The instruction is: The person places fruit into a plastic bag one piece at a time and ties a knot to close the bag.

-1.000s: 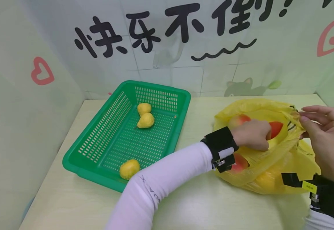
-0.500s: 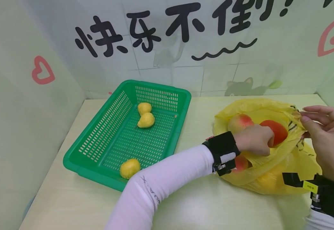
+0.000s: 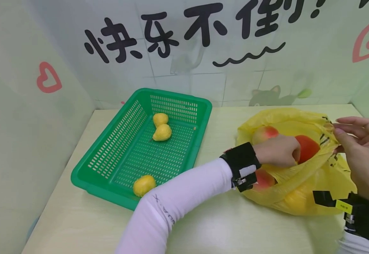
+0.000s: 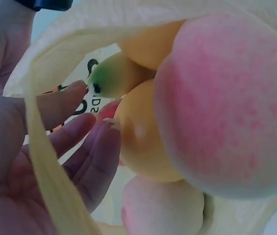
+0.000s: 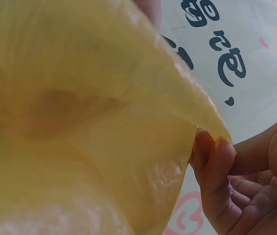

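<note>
My left hand [image 3: 279, 151] reaches into the mouth of a yellow plastic bag [image 3: 293, 206]. In the left wrist view its fingers [image 4: 99, 166] are loosely bent, the thumb apart, with fingertips right at a round orange fruit [image 4: 146, 134]. A pink-and-white peach [image 4: 231, 107] fills the right side of that view; a green-tipped yellow fruit [image 4: 114, 76] lies beyond. In the head view a smooth red fruit [image 3: 309, 149] shows just right of the left hand, which hides its own fingertips there. My right hand [image 3: 363, 151] pinches the bag's rim between thumb and fingers, holding it up.
A green perforated basket [image 3: 108, 197] stands left of the bag on the pale table [image 3: 216, 225]. Inside are two yellow pears touching at the back and a yellow fruit [image 3: 144, 185] at the front. A printed wall [image 3: 184, 84] closes off the back.
My left hand has shifted slightly down and back within the bag's mouth, and more of the red fruit shows now. The right hand keeps its hold on the rim.
</note>
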`<state>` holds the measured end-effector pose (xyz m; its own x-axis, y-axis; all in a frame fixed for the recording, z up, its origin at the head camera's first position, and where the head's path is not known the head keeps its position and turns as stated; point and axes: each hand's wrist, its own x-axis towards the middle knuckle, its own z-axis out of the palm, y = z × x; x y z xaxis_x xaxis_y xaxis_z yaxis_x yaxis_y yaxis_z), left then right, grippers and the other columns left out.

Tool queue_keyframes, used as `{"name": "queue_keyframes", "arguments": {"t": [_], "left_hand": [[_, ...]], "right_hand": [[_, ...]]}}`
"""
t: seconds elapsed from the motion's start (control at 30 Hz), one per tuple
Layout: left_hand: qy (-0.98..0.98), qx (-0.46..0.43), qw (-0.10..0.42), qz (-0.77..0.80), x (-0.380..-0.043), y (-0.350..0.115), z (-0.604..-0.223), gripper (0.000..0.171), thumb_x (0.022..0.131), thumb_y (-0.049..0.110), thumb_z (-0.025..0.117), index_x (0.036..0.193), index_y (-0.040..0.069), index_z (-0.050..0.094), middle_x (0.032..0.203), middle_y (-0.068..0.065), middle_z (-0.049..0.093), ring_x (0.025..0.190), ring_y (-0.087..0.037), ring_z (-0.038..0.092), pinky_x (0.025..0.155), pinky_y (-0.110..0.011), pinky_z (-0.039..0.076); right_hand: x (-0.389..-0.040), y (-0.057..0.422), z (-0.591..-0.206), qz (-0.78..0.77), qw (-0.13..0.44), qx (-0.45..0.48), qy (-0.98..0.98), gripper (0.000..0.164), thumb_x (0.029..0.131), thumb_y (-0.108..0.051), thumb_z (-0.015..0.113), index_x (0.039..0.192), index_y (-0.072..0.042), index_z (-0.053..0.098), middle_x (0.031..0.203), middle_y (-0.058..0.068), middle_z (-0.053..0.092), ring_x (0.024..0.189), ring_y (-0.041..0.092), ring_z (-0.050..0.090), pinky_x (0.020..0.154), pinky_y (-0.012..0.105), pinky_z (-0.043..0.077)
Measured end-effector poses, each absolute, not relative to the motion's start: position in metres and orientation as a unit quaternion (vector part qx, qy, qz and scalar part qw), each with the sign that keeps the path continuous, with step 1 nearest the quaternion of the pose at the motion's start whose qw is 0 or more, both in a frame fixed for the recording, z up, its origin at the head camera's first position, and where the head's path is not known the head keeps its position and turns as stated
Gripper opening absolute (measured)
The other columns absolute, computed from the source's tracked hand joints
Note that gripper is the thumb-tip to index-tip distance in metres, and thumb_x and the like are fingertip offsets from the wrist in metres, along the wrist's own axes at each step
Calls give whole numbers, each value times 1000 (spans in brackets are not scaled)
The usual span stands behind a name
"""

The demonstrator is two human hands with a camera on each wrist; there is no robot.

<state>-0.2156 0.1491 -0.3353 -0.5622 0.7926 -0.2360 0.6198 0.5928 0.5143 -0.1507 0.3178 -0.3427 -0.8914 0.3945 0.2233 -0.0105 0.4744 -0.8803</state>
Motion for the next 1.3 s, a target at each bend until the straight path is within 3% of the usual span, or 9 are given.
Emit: {"name": "queue_keyframes", "arguments": {"t": [0.17, 0.27, 0.4, 0.57, 0.83, 1.3], "left_hand": [[875, 390, 219, 188, -220, 139, -325, 8, 92, 23, 67, 89, 16, 65, 82, 9, 55, 71, -4, 48, 60, -13, 36], [881, 366, 221, 203, -223, 132, -319, 16, 90, 28, 71, 101, 16, 69, 95, 10, 63, 74, -4, 52, 63, -13, 43], [883, 347, 224, 224, -229, 118, -310, 17, 91, 27, 70, 103, 15, 69, 99, 9, 64, 73, -6, 54, 63, -15, 46], [888, 342, 213, 223, -237, 94, -296, 17, 92, 29, 66, 102, 16, 70, 102, 9, 66, 87, -6, 58, 70, -17, 47], [898, 307, 194, 248, -250, 50, -283, 23, 96, 29, 62, 110, 13, 70, 113, 2, 66, 94, -13, 57, 75, -21, 47], [948, 163, 128, 241, -275, -46, -274, 26, 96, 25, 60, 114, 7, 67, 117, -6, 65, 96, -21, 57, 81, -34, 48]], "right_hand": [[-150, 320, -344, 480, 202, -117, -846, 32, 103, -20, 45, 133, -26, 50, 113, -26, 54, 90, -3, 54, 72, 1, 46], [-150, 321, -345, 480, 202, -117, -846, 32, 103, -20, 45, 134, -26, 50, 113, -26, 54, 90, -3, 54, 72, 1, 46], [-151, 321, -344, 483, 202, -117, -844, 31, 102, -19, 46, 132, -27, 50, 111, -27, 54, 90, -3, 54, 71, 2, 46], [-150, 320, -343, 488, 202, -112, -842, 30, 103, -18, 46, 130, -28, 51, 110, -28, 54, 89, -4, 54, 71, 1, 46], [-149, 317, -341, 502, 200, -114, -833, 30, 103, -11, 45, 121, -34, 50, 107, -29, 54, 88, -4, 53, 68, 1, 46], [-149, 316, -341, 511, 202, -115, -828, 31, 103, -8, 45, 118, -35, 51, 104, -29, 55, 87, -4, 53, 66, 2, 45]]}}
